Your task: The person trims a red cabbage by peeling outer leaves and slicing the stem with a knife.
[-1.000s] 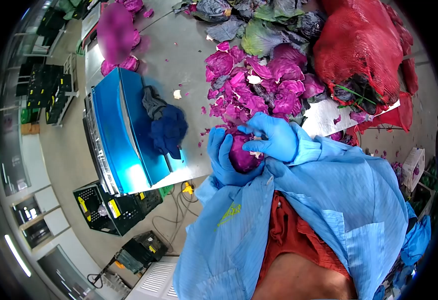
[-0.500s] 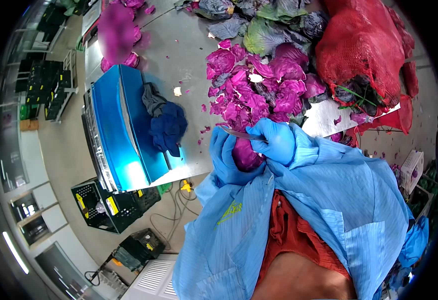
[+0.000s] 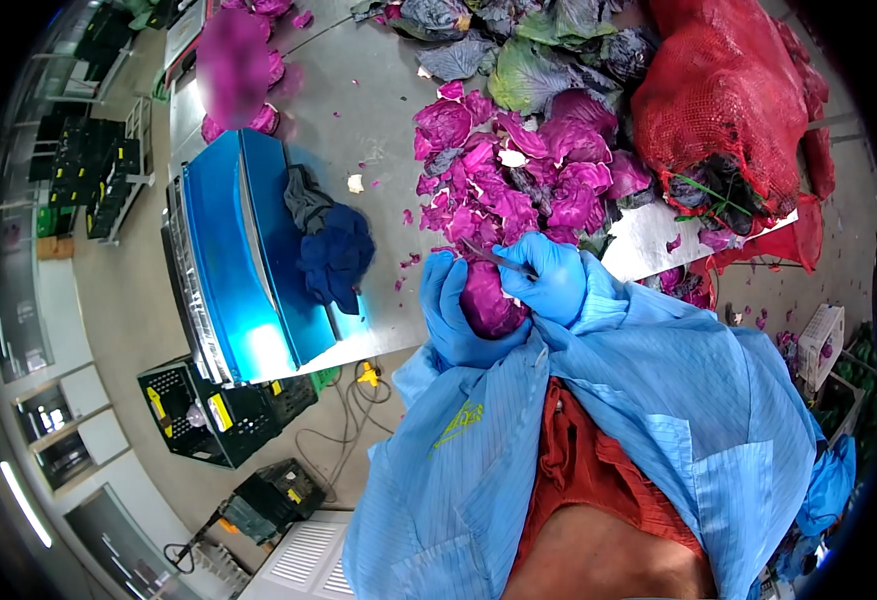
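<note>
A round red cabbage (image 3: 494,305) rests in my gloved left hand (image 3: 449,318), whose fingers wrap its left side and underside. My gloved right hand (image 3: 554,282) grips a knife (image 3: 499,258), its dark blade pointing up and left over the top of the cabbage. The right thumb side is close against the cabbage; whether it touches cannot be made out. Just beyond both hands lies a heap of loose purple cabbage leaves (image 3: 504,185) on the metal table (image 3: 374,130). The knife's handle is mostly hidden in the right fist.
A red mesh sack (image 3: 724,100) of cabbages stands at the right. Dark green outer leaves (image 3: 534,72) lie at the back. To the left are a blue machine or box (image 3: 234,255), a dark blue cloth (image 3: 337,255) and more purple cabbage (image 3: 234,70). Black crates (image 3: 194,410) stand on the floor.
The knife has swung from lying nearly flat across the cabbage to a steeper tilt, and more of the cabbage shows. My right hand has shifted slightly; the left still holds the cabbage.
</note>
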Motion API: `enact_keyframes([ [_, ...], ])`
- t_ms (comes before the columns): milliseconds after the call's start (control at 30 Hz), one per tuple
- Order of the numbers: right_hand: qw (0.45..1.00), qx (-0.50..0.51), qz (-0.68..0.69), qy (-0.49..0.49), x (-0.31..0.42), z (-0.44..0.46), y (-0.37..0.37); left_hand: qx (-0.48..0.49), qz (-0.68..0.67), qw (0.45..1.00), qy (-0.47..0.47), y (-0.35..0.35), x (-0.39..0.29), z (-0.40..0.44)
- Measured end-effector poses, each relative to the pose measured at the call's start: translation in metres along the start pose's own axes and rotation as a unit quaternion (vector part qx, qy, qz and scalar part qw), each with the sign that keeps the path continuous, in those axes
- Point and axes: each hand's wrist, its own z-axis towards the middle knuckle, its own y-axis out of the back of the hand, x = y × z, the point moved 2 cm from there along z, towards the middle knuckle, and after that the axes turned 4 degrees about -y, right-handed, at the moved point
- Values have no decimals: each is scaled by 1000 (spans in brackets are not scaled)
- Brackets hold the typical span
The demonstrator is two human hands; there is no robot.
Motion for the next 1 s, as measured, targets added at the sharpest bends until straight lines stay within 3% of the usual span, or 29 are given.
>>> enact_keyframes([
  [67, 998, -36, 45, 2, -15, 2, -1, 1, -16, 999, 34, 5, 2, -2],
  [100, 994, -103, -8, -37, -11, 13, 12, 3, -24, 998, 50, 8, 2, -5],
  [167, 973, -123, 29, -192, -37, 22, 29, -13, -61, 993, 105, 6, 11, -15],
  [233, 969, -67, 16, -236, -32, 29, 37, 2, -93, 984, 149, 10, 19, -21],
  [267, 957, -22, 74, -280, -29, 29, 37, 5, -179, 964, 197, 5, 26, -26],
  [367, 944, -10, 124, -307, -18, 34, 32, -41, -479, 815, 324, -11, 47, -32],
  [400, 976, 2, 65, -210, -20, 34, 30, -36, -520, 786, 334, -12, 49, -32],
  [500, 968, 87, 61, -226, -26, 29, 26, 3, -725, 538, 429, -6, 51, -32],
  [567, 961, 112, 78, -242, -22, 28, 24, 47, -774, 520, 359, -6, 47, -17],
  [767, 973, 91, 128, -171, -38, 20, 11, -3, -894, 157, 420, -31, 77, -23],
  [800, 971, 93, 135, -174, -36, 20, 12, 94, -894, 244, 364, -26, 58, -8],
  [900, 965, 103, 152, -189, -21, 23, 17, 119, -878, 245, 393, -26, 49, 9],
  [1000, 948, 118, 180, -234, -9, 26, 20, 38, -817, 250, 518, -40, 69, -12],
])
